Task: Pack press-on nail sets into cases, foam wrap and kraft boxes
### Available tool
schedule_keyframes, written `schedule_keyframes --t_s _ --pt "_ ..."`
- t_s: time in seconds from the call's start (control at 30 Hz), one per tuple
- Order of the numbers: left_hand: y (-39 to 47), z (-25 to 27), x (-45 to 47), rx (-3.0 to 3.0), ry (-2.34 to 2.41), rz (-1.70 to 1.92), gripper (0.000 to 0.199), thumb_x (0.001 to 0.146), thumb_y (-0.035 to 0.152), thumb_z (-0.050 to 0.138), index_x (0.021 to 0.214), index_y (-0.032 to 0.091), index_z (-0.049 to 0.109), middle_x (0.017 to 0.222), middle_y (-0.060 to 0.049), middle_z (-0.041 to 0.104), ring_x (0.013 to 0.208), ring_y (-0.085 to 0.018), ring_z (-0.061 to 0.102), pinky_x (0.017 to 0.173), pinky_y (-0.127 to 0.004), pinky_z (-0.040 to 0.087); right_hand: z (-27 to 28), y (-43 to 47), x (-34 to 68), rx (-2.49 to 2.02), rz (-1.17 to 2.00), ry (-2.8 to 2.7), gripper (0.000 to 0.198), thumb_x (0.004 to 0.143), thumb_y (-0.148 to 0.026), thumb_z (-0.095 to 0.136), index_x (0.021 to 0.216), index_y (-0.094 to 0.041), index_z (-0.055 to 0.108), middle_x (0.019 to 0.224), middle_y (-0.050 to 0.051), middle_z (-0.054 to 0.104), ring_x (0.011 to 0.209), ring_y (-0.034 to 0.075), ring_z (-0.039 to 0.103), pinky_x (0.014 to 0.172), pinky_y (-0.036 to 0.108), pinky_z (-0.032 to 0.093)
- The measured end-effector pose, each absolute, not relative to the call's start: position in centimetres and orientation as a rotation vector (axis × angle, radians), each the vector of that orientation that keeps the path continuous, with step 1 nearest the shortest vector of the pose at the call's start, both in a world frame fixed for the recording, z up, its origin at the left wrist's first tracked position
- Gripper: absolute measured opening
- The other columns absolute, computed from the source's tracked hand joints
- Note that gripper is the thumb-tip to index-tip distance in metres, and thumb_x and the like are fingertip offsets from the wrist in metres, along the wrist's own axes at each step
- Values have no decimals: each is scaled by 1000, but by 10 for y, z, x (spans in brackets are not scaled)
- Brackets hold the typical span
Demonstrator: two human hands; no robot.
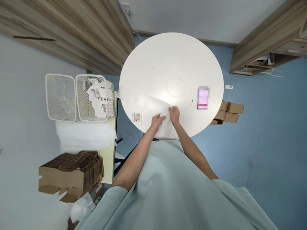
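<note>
A thin, whitish, see-through sheet (153, 103) lies slantwise across the round white table (172, 54), from its left edge to my hands near the front. The end of the sheet is pinched between the thumb and fingers of my right hand (175, 115). Just to the left, my left hand (157, 122) is closed on the sheet's near edge, thumb pointing right. Left of that hand, a small clear pack (137, 117) with pinkish pieces inside rests on the table. A phone with a pink screen (203, 98) lies on the right side.
At left, two white plastic baskets, one (61, 97) with little visible inside and one (92, 118) holding printed packets, stand beside stacked white sheets (86, 135) and flattened cardboard boxes (69, 175). Small brown cartons (226, 111) sit on the floor at right, near a cabinet (259, 41).
</note>
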State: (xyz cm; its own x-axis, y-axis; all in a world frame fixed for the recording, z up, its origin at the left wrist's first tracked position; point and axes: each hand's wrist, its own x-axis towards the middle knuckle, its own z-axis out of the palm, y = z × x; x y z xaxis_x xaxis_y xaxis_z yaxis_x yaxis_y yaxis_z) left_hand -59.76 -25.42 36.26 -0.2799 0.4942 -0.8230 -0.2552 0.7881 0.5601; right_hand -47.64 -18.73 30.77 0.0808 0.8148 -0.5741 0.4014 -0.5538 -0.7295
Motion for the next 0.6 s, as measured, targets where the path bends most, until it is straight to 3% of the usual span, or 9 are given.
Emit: schedule_keyframes --t_s 0.1,0.2,0.4,0.5,0.6 --pt "-250 360 -606 181 1763 769 65 79 24 87 141 15 68 124 -15 77 107 -26 76 98 -41 61 309 -177 -471 -1987 1476 -1232 23 98 -45 56 105 -23 61 103 7 76 94 21 70 85 31 56" --pt "-245 357 -610 356 1829 696 70 80 13 80 149 16 64 135 -17 74 118 -28 73 105 -43 58 312 -178 -456 -2051 1464 -1215 22 97 -41 56 108 -23 63 99 6 76 86 21 69 79 31 55" --pt "-245 356 -612 808 1842 549 52 81 2 62 126 21 80 137 -9 76 120 -28 71 117 -44 50 326 -205 -422 -2221 1363 -1446 21 94 -35 66 111 -24 65 102 6 78 95 23 72 86 34 52" --pt "-256 359 -615 887 1836 478 48 83 3 61 121 25 81 133 -5 78 111 -28 72 116 -44 51 330 -208 -418 -2229 1363 -1605 25 93 -38 72 114 -25 65 107 7 79 100 25 72 88 36 52" --pt "-270 361 -621 875 1857 437 45 84 6 64 121 26 81 132 -4 78 105 -28 73 113 -44 53 328 -195 -427 -2174 1374 -1709 16 96 -35 71 108 -25 68 110 8 79 103 27 71 91 39 52"
